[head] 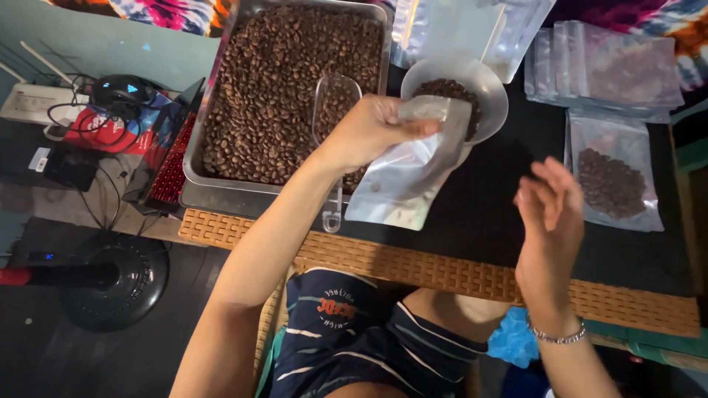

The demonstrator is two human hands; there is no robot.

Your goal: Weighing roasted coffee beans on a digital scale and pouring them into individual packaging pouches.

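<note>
My left hand (369, 131) grips the top of a silver-and-clear zip pouch (409, 177), holding its mouth up against a clear plastic bowl (483, 85) that holds a small heap of roasted coffee beans (450, 92). My right hand (552, 214) hovers open above the dark tabletop, fingers apart, touching nothing, to the right of the pouch. A large metal tray (193, 166) full of coffee beans sits at the left, with a clear plastic scoop (334, 110) lying in it.
A filled pouch of beans (613, 184) lies at the right, with a stack of empty pouches (605, 66) behind it. The table has a woven wicker edge (442, 269). A fan base (118, 280), cables and a computer mouse (122, 90) sit at the left.
</note>
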